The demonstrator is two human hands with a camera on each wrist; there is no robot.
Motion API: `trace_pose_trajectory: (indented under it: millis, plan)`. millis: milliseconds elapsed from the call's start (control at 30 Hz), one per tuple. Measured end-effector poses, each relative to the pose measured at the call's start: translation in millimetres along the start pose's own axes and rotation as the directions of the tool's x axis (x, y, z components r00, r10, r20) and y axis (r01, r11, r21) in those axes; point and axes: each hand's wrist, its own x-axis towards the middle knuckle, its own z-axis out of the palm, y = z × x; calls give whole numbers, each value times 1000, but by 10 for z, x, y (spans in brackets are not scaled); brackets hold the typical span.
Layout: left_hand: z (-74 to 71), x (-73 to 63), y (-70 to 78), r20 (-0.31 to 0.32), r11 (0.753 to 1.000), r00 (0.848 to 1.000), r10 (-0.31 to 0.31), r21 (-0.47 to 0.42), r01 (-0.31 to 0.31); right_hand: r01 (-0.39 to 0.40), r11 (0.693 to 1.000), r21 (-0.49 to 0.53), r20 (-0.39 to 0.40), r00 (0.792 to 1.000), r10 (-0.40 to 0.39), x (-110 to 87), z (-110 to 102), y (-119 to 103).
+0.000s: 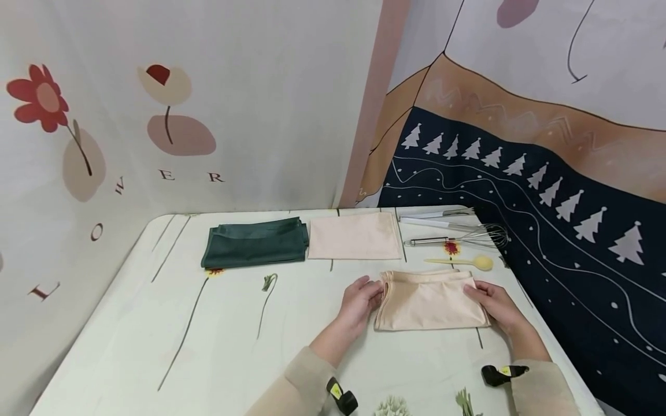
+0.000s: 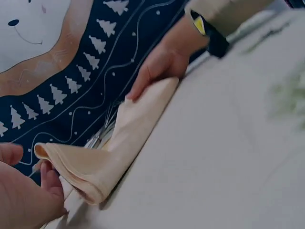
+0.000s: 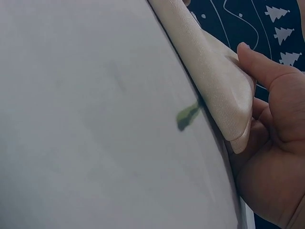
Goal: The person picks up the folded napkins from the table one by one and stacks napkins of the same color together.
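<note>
A folded pale peach satin cloth (image 1: 432, 303) lies near the right side of the table, its layers showing at the left end. My right hand (image 1: 496, 303) grips its right end, with the thumb (image 3: 259, 67) on top and the other fingers beneath. At the opposite end is my left hand (image 1: 359, 303). Its fingers (image 2: 50, 181) touch the layered edge from below in the left wrist view, while the thumb (image 2: 10, 153) stands apart from the fabric.
Behind lie a folded dark green cloth (image 1: 255, 242) and a flat pale pink cloth (image 1: 355, 237). At the back right are a wire whisk (image 1: 429, 241), white-handled utensils (image 1: 424, 222) and a yellow spoon (image 1: 482, 263). Patterned curtains (image 1: 520, 190) border the table (image 1: 224, 341).
</note>
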Motion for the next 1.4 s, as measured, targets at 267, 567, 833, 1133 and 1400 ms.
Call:
trace_pose_trajectory:
  millis: [267, 567, 833, 1133, 1400]
  plan:
    - [-52, 23, -87, 53, 917, 997, 49, 394, -66, 2, 1000, 7, 13, 1000, -2, -37, 13, -1]
    - [-128, 44, -155, 63, 759, 980, 191, 623, -188, -1, 1000, -18, 36, 999, 2, -64, 30, 3]
    - [-209, 109, -175, 91, 757, 980, 178, 624, -195, 33, 998, -51, -95, 995, -37, -107, 41, 11]
    - [-160, 152, -187, 160, 739, 967, 199, 623, -255, 48, 989, -143, -120, 991, -65, -88, 21, -23]
    - [-106, 104, -91, 153, 663, 959, 240, 696, -277, -10, 973, -231, -93, 996, -12, -109, -19, -36]
